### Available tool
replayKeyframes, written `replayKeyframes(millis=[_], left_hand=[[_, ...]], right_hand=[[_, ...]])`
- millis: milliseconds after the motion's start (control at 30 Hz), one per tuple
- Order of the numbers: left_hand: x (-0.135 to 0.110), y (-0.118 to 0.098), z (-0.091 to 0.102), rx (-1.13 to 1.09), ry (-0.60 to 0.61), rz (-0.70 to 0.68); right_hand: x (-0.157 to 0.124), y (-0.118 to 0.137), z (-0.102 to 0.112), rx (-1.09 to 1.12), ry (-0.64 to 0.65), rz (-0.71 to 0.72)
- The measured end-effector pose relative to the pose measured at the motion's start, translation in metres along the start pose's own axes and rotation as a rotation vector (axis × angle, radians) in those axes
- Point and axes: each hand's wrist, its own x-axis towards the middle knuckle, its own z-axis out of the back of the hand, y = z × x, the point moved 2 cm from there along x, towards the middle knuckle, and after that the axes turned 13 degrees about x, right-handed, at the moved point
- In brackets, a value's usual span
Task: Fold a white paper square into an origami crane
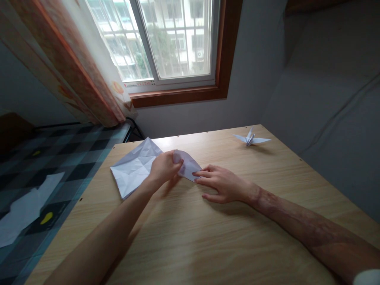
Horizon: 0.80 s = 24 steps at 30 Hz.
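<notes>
A small sheet of white paper (189,163) is pinched at its left end by my left hand (166,166), which holds that end up off the table and bends the sheet. At the paper's right corner, my right hand (224,183) rests on the wooden table with its fingers spread, the fingertips touching the corner. Left of my left hand lies a creased, unfolded square of white paper (135,174), partly covered by that hand. A folded paper crane (249,139) stands toward the far right of the table, its wings out to both sides.
The light wooden table (190,237) reaches toward the wall below a window (178,39). On the left, a bed with a checked cover (80,162) carries torn white paper (26,209). A patterned curtain (80,59) hangs above the bed.
</notes>
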Motion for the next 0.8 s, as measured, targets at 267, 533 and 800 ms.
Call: replayKeyframes(millis=[267,533,800], left_hand=[[-0.001,0.0,0.002,0.052,-0.015,-0.041],[0.008,0.013,0.01,-0.241,-0.004,-0.128],[0.004,0.013,0.033,-0.29,-0.077,-0.142]], right_hand=[[0.001,0.001,-0.003,-0.029,0.001,-0.005],[0.009,0.012,-0.009,-0.073,0.044,-0.083],[0.009,0.007,-0.008,-0.11,-0.012,-0.083]])
